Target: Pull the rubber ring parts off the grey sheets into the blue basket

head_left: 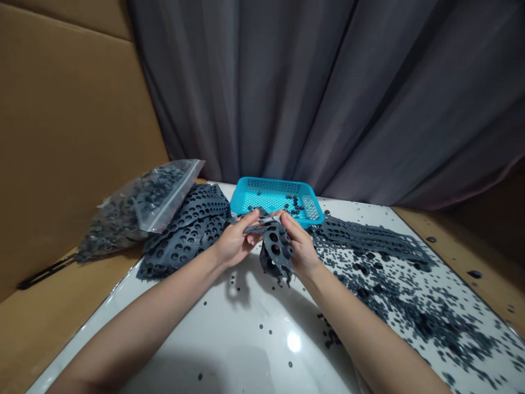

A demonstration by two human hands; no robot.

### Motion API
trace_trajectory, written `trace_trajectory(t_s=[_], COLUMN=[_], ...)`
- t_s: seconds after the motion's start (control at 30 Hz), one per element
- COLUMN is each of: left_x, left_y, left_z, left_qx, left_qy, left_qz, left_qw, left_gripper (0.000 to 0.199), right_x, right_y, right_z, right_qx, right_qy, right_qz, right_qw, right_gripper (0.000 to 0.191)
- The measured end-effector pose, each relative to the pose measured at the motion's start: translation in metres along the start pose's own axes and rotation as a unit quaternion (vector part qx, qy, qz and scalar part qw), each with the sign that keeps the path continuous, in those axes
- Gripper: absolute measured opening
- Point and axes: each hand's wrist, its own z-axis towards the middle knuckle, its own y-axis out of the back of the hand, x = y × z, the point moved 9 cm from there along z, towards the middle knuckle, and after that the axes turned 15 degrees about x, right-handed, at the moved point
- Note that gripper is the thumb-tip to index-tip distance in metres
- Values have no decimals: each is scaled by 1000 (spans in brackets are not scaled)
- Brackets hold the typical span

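From the head camera, we look down at both our forearms reaching over a glossy white table (164,339). Our left hand (235,242) and right hand (301,244) are both clenched, gripping a dark grey perforated sheet (275,247) between them. The sheet is bent and hangs just below our hands, in front of a blue plastic basket (246,200). The left grip pinches a narrow part of the sheet, while the right grip closes on its upper edge.

The basket sits just beyond our hands and holds small dark grey discs (293,203). To the left, a pile of similar perforated sheets (184,232) lies beside a clear zip bag (137,210) packed with grey pieces. To the right, a flat, lattice-like grey sheet (369,236) lies on the table above a wide scatter of loose discs (410,309). A thin black strip (45,273) lies on the tan surface at the left. A cardboard panel (74,137) stands at the left, and a grey curtain (328,93) hangs behind the table.
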Motion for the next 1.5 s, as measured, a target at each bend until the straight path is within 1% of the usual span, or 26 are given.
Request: trace_trajectory(t_s=[0.03,0.07,0.1,0.13,0.2,0.27,0.3,0.33,0.37,0.4,0.47,0.53,0.6,0.67,0.77,0.83,0.9,0.97,1.0,1.1,1.17,1.23,1.33,1.4,1.47,1.5], left_x=[0,-1,-3,-6,-16,-28,-31,-32,-28,-23,-11,-4,-1,-2,-9,-14,-22,-28,-28,-24,-23,-24,-24,-24,-27,-30], left_y=[0,0,1,2,1,-3,-5,-7,-7,-6,-8,-15,-25,-34,-38,-35,-28,-19,-16,-13,-13,-12,-8,-7,-5,-4], left_z=[1,2,3,3,1,-3,-5,-7,-8,-8,-8,-6,-5,-6,-12,-14,-13,-11,-9,-5,-5,-7,-9,-9,-9,-9], left_qx=[19,33,41,44,50,49,45,43,43,44,56,67,78,74,46,36,25,12,7,14,13,-1,-27,-27,-20,-17], left_qy=[15,26,32,32,21,12,16,30,54,79,106,82,42,12,-17,-25,-48,-71,-72,-43,-35,-34,-32,-35,-50,-62], left_qz=[23,47,66,87,165,296,360,404,420,414,356,252,126,24,-54,-68,-53,-29,-18,2,4,1,3,13,45,72], left_qw=[999,998,996,995,985,954,932,913,905,906,927,962,988,997,997,997,997,997,997,999,999,999,999,999,998,995], left_gripper=[45,43,42,41,41,42,43,44,45,46,49,50,52,52,50,49,47,45,44,44,44,45,44,44,44,44], right_x=[7,16,24,31,40,45,46,47,48,49,50,53,59,62,62,64,67,71,71,59,47,39,36,44,61,71], right_y=[-1,-5,-10,-17,-30,-39,-43,-46,-47,-47,-47,-47,-45,-40,-25,-12,-2,6,14,52,81,105,128,124,97,75], right_z=[1,2,2,1,-1,-5,-7,-8,-10,-12,-14,-15,-14,-11,-5,-3,-2,0,1,7,8,7,2,-1,-3,-3], right_qx=[28,63,98,132,177,199,207,210,212,216,231,248,244,218,141,76,42,39,34,-12,-29,-44,-80,-92,-77,-50], right_qy=[8,18,28,35,33,12,-3,-19,-36,-52,-74,-60,-21,10,55,98,135,149,140,52,3,-22,-47,-52,-21,10], right_qz=[-65,-153,-255,-360,-538,-641,-671,-689,-696,-692,-656,-591,-516,-427,-233,-119,-89,-153,-209,-378,-427,-458,-514,-551,-591,-610], right_qw=[997,986,962,923,823,741,712,693,685,686,715,765,821,878,961,985,986,976,967,924,904,888,853,828,803,791], right_gripper=[32,34,35,35,32,26,23,22,22,23,24,26,30,36,38,36,35,35,34,28,27,26,29,41,45,39])
